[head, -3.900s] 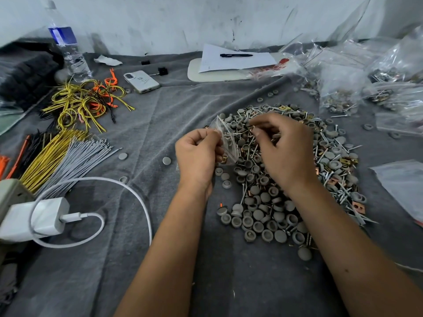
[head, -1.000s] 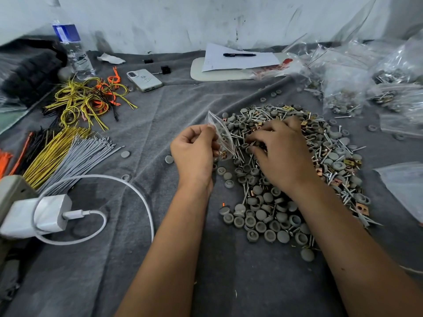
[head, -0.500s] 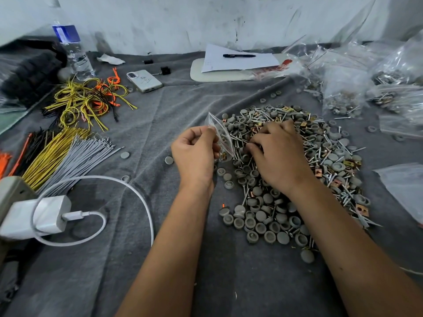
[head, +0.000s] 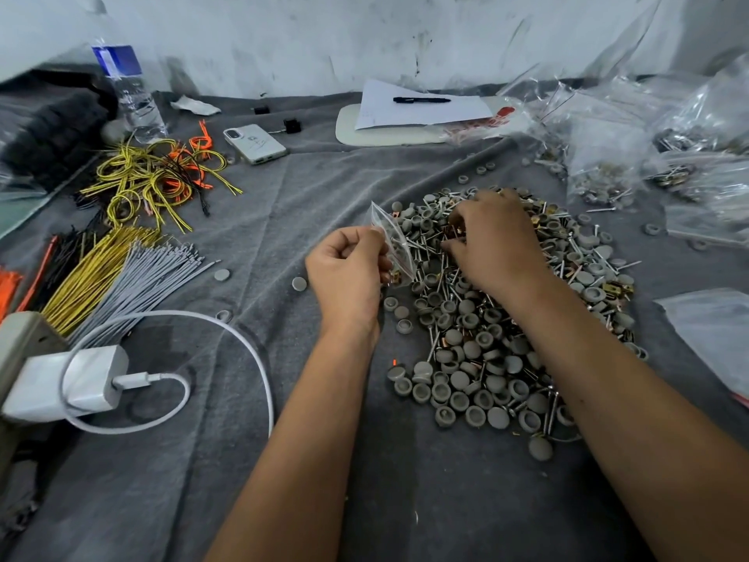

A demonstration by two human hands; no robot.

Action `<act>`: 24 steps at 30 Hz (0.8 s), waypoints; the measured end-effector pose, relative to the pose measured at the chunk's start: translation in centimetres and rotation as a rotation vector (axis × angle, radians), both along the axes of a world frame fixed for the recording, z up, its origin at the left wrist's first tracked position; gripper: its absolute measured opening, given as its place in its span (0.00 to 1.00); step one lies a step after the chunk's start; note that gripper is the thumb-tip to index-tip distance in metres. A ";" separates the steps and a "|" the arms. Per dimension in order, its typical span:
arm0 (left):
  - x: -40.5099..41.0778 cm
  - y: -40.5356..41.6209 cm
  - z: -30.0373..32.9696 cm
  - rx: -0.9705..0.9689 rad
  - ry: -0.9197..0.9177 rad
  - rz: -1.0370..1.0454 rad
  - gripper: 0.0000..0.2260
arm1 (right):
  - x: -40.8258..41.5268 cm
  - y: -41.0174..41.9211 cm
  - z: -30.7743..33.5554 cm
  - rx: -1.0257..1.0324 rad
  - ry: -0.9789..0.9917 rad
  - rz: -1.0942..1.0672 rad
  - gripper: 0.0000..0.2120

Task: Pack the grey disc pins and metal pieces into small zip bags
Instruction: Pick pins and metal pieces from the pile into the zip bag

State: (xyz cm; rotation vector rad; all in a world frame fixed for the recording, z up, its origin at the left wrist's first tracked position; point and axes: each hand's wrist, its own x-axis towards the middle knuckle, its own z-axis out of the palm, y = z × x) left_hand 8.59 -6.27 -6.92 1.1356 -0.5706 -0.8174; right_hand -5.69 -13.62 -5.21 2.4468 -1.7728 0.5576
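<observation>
The left hand (head: pixel 348 273) pinches one small clear zip bag (head: pixel 392 245) between thumb and curled fingers. The bag stands on edge, its long axis running from its upper-left corner down to the right, its lower end at the near-left rim of the pile (head: pixel 506 318). A few pins and a brass-coloured piece show through the plastic at its bottom.

The right hand (head: pixel 494 241) lies palm-down on the far-left part of the pile, fingers curled into the parts; whether they have hold of anything cannot be told.

The pile is a heap of grey disc pins, loose nails and small copper-coloured metal pieces, too many to count, spread on the grey cloth of the counter (head: pixel 283 480). The pins point every way; many discs at the near edge lie cupped side up. Two stray discs (head: pixel 299 283) lie on the cloth just left of the left hand.

Several filled bags (head: pixel 608 172) lie heaped at the far right, well apart from the hands.
</observation>
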 end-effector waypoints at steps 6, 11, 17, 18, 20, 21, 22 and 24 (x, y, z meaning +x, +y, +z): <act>-0.1 -0.2 -0.1 0.017 -0.003 -0.002 0.07 | 1.0 -0.9 0.6 0.030 0.073 -0.008 0.07; -0.2 -0.2 0.0 0.016 -0.006 -0.006 0.07 | 0.5 0.5 0.3 0.021 -0.022 0.052 0.08; -0.3 -0.1 0.1 0.014 -0.024 -0.015 0.07 | -1.5 1.8 0.6 0.025 -0.374 0.143 0.06; -0.3 -0.1 0.1 0.012 -0.030 -0.016 0.07 | -1.8 1.9 0.5 0.015 -0.428 0.152 0.06; -0.3 0.0 0.0 0.007 -0.043 -0.020 0.08 | -2.3 2.1 0.2 -0.015 -0.522 0.154 0.06; -0.3 0.0 0.0 0.005 -0.049 -0.022 0.08 | -2.5 2.2 -0.1 -0.028 -0.562 0.151 0.06; -0.3 0.0 -0.1 0.006 -0.054 -0.025 0.08 | -2.7 2.3 -0.3 -0.033 -0.600 0.146 0.06; -0.3 0.0 -0.2 0.010 -0.070 -0.032 0.08 | -2.8 2.6 -0.7 -0.027 -0.675 0.138 0.07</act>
